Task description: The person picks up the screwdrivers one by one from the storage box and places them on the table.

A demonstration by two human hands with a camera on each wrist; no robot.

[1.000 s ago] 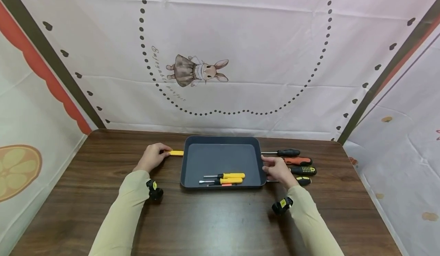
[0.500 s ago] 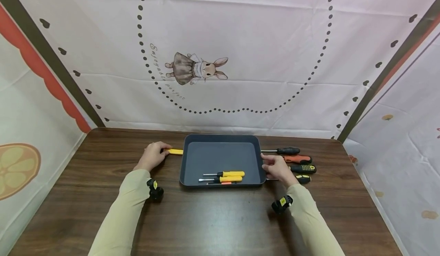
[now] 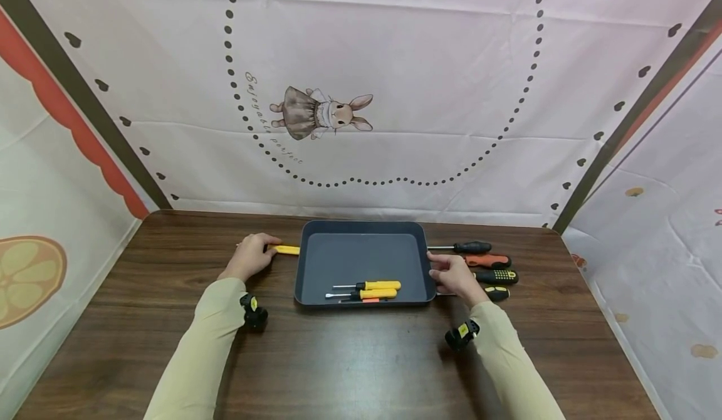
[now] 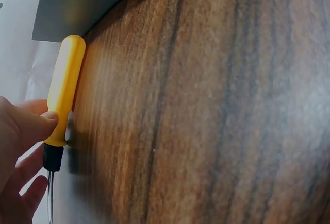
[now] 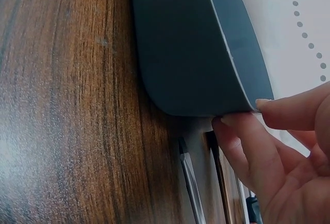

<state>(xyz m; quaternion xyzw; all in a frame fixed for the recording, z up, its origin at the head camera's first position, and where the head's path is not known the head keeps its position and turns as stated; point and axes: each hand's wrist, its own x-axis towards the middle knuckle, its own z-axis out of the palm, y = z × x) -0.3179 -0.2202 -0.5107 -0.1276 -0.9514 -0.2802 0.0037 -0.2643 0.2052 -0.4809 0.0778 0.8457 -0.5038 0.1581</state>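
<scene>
My left hand (image 3: 251,258) pinches a yellow-handled screwdriver (image 4: 66,85) between thumb and fingers, left of a dark grey tray (image 3: 366,254). In the left wrist view the handle's end meets the tray's outer wall (image 4: 77,7), and the shank points away from the tray. My right hand (image 3: 457,279) grips the tray's right side, with the thumb at the rim and fingers against the outer wall (image 5: 180,54). Inside the tray, near its front wall, lie two yellow-handled screwdrivers (image 3: 379,294) and a small orange-handled one (image 3: 371,301), partly hidden.
Right of the tray lie several screwdrivers, with a black handle (image 3: 474,247), an orange handle (image 3: 488,261) and black-and-yellow handles (image 3: 496,276). My right hand covers part of them. A patterned cloth (image 3: 423,94) hangs behind the wooden table (image 3: 361,357).
</scene>
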